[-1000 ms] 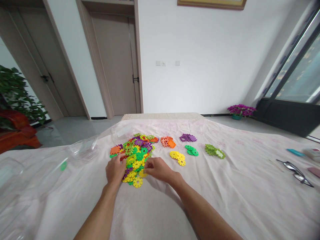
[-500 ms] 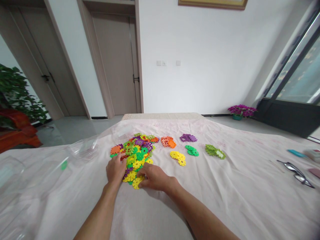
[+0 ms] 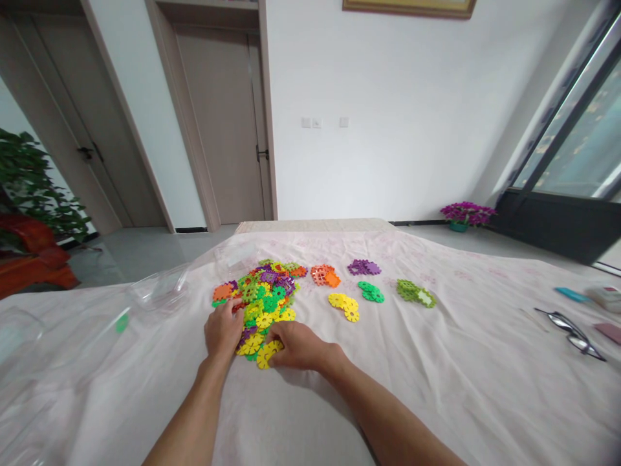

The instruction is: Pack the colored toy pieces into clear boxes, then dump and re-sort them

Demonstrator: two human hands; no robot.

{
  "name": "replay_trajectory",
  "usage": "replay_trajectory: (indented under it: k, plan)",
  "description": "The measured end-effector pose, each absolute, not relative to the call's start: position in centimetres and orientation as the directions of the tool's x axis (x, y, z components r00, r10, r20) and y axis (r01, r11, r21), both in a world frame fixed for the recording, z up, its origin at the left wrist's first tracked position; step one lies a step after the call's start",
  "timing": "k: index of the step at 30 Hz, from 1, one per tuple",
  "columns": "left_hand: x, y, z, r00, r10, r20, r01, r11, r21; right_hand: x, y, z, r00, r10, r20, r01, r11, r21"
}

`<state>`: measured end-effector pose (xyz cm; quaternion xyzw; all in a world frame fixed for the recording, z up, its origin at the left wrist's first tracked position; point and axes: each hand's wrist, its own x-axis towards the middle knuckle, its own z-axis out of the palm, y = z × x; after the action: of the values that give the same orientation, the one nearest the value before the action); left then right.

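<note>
A heaped pile of flower-shaped and square plastic pieces [image 3: 266, 304] in yellow, green, purple and orange lies on the cloth-covered table. My left hand [image 3: 224, 329] rests against the pile's left side, fingers stretched forward and touching it, holding nothing visible. At the near right edge, my right hand [image 3: 295, 345] has thumb and fingers closed on a yellow flower-shaped disc [image 3: 264, 356]. Sorted by colour to the right are yellow discs [image 3: 344, 304], green discs [image 3: 371, 292], orange squares [image 3: 325, 276], purple squares [image 3: 363, 267] and light green squares [image 3: 416, 293].
Clear plastic containers [image 3: 160, 289] stand on the left of the table, one with a green piece [image 3: 122, 322] by it. Eyeglasses [image 3: 571, 334], a blue item [image 3: 572, 295] and a white box [image 3: 605, 298] lie at the far right. The pink-white tablecloth [image 3: 460, 362] is wrinkled.
My right fingers have drawn in slightly on the yellow disc at the pile's near edge. My left hand stays in place. The view has shifted slightly.
</note>
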<state>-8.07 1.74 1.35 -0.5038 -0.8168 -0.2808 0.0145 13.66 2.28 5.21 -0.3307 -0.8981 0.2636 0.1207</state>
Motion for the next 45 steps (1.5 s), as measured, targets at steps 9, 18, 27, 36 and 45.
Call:
replay_trajectory:
  k: [9,18,27,36,45]
  plan:
    - [-8.1,1.9,1.1,-0.497,0.811,0.308,0.834,0.349,0.427,16.5,5.8,5.7,-0.656,0.740,0.147,0.520,0.585,-0.622]
    - [-8.0,1.8,1.3,-0.499,0.814,0.298,0.831,0.352,0.430,23.3,9.8,7.9,-0.382,0.924,0.022,0.817,0.348,-0.460]
    - [-8.1,1.9,1.2,-0.501,0.816,0.289,0.827,0.354,0.436,23.1,9.7,8.4,-0.309,0.939,0.153,0.803,0.344,-0.487]
    - [-8.2,2.0,1.0,-0.492,0.816,0.303,0.836,0.344,0.428,18.9,7.2,6.5,-0.547,0.835,0.060,0.693,0.493,-0.526]
    - [-8.3,1.9,0.8,-0.487,0.816,0.310,0.836,0.332,0.438,16.7,5.2,6.0,-0.571,0.812,0.119,0.711,0.561,-0.424]
